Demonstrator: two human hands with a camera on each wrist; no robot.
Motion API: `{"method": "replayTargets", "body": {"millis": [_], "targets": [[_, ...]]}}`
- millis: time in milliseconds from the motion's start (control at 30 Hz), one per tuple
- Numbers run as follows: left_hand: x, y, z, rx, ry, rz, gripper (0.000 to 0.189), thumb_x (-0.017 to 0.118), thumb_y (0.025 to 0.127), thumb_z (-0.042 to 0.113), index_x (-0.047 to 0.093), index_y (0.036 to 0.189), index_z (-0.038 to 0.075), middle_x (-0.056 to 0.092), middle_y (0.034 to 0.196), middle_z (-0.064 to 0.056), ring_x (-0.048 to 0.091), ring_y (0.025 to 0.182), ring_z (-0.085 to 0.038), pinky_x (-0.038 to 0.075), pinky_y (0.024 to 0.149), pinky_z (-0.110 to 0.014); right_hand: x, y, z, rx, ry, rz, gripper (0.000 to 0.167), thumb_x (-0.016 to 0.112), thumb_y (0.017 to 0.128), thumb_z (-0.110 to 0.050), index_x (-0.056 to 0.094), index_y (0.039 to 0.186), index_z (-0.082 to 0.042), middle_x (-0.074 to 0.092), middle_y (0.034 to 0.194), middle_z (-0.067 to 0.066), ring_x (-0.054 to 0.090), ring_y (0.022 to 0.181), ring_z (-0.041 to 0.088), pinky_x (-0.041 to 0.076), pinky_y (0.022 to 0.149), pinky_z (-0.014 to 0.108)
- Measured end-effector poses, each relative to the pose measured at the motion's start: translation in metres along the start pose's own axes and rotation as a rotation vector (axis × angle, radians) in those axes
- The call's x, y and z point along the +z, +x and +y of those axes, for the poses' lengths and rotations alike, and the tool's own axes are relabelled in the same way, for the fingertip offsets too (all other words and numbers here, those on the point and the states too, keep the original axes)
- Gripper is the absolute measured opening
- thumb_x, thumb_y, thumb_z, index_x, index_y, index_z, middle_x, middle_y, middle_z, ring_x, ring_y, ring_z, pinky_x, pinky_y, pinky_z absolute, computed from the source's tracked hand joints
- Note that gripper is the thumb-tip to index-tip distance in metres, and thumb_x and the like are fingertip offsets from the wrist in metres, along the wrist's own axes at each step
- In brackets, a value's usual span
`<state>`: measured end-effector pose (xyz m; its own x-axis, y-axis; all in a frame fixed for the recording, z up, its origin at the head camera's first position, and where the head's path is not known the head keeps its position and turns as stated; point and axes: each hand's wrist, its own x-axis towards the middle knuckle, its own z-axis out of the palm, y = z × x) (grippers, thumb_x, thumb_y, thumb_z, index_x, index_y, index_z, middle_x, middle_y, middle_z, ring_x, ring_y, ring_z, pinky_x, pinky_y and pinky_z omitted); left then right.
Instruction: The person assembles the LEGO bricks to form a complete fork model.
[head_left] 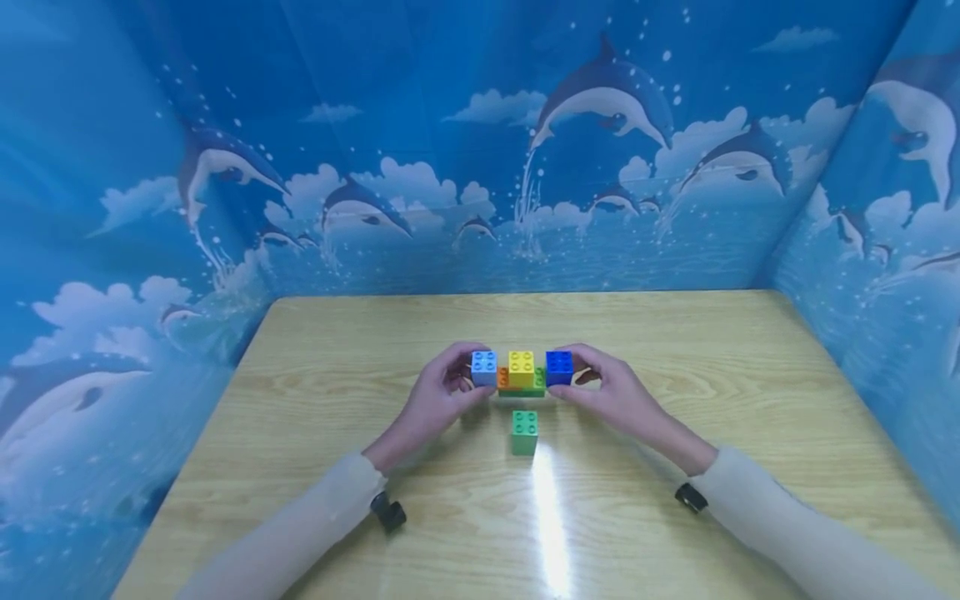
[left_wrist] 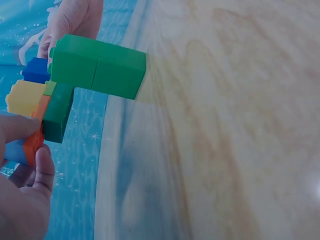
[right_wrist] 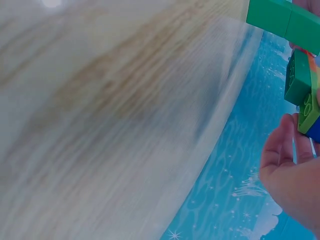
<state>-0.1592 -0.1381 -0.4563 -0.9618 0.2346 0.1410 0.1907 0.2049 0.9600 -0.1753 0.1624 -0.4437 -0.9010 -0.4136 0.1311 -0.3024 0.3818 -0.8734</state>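
A build of toy bricks stands between both hands in the head view. Its top row has a light blue brick point(head_left: 483, 367) on the left, a yellow brick point(head_left: 521, 368) in the middle and a dark blue brick point(head_left: 559, 367) on the right. Below these show an orange brick point(left_wrist: 35, 142), a lime green brick point(right_wrist: 309, 112) and a dark green brick point(left_wrist: 59, 114). My left hand point(head_left: 441, 390) pinches the build's left end, at the light blue and orange bricks. My right hand point(head_left: 611, 390) grips the right end, around the dark blue brick.
Nearer to me, a stack of two green bricks point(head_left: 524, 433) stands upright on the wooden table point(head_left: 337, 358). Blue dolphin-print cloth point(head_left: 420, 167) rises behind the table and at its sides. A dark wrist fitting point(head_left: 388, 512) sits at the left sleeve.
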Motion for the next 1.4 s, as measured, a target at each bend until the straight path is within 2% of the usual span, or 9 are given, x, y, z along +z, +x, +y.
{"method": "replayTargets", "body": {"millis": [167,433,567,833,967,1400], "targets": [[0.001,-0.005,0.001,0.048,-0.034,0.008,0.064,0.086,0.091,-0.001,0.061,0.148,0.014,0.069,0.129,-0.006,0.066,0.115,-0.026,0.059,0.092,-0.032,0.001,-0.005,0.000,-0.087,-0.009,0.023,0.053,0.084,0.098,-0.013,0.061,0.146,-0.009,0.074,0.117,0.006,0.068,0.103,0.024,0.061,0.092,0.040],[0.001,-0.008,0.007,0.068,-0.035,0.024,0.066,0.085,0.093,0.001,0.060,0.149,0.025,0.070,0.127,-0.007,0.068,0.110,-0.027,0.059,0.089,-0.030,0.002,-0.010,-0.003,-0.194,-0.077,0.089,0.058,0.084,0.098,-0.010,0.058,0.150,-0.013,0.075,0.110,0.002,0.068,0.096,0.019,0.061,0.086,0.039],[0.001,-0.010,0.010,0.097,-0.040,0.013,0.066,0.085,0.093,0.000,0.060,0.149,0.023,0.070,0.126,-0.007,0.068,0.109,-0.027,0.060,0.088,-0.030,0.001,-0.014,-0.005,-0.204,-0.073,0.097,0.056,0.083,0.099,-0.009,0.058,0.149,-0.013,0.076,0.110,0.001,0.069,0.096,0.019,0.060,0.086,0.034],[0.002,-0.017,0.018,0.130,-0.070,-0.008,0.067,0.085,0.091,-0.004,0.059,0.150,0.011,0.071,0.122,-0.010,0.069,0.107,-0.029,0.061,0.089,-0.032,0.000,-0.023,-0.007,-0.190,-0.031,0.097,0.056,0.083,0.098,-0.006,0.059,0.148,-0.013,0.075,0.116,0.001,0.070,0.098,0.021,0.059,0.087,0.030],[0.003,-0.021,0.019,0.139,-0.067,-0.009,0.065,0.084,0.092,-0.004,0.059,0.150,0.013,0.070,0.123,-0.011,0.069,0.107,-0.029,0.061,0.090,-0.032,0.000,-0.026,-0.009,-0.189,-0.008,0.096,0.057,0.083,0.098,-0.005,0.059,0.148,-0.012,0.074,0.119,0.002,0.070,0.099,0.021,0.059,0.088,0.028],[0.003,-0.033,0.021,0.112,-0.076,-0.020,0.064,0.085,0.091,-0.004,0.059,0.148,0.008,0.069,0.123,-0.012,0.068,0.107,-0.030,0.061,0.089,-0.031,0.002,-0.036,-0.014,-0.244,-0.048,0.085,0.054,0.081,0.099,-0.004,0.060,0.148,-0.012,0.073,0.113,-0.003,0.068,0.097,0.019,0.060,0.087,0.032]]}}
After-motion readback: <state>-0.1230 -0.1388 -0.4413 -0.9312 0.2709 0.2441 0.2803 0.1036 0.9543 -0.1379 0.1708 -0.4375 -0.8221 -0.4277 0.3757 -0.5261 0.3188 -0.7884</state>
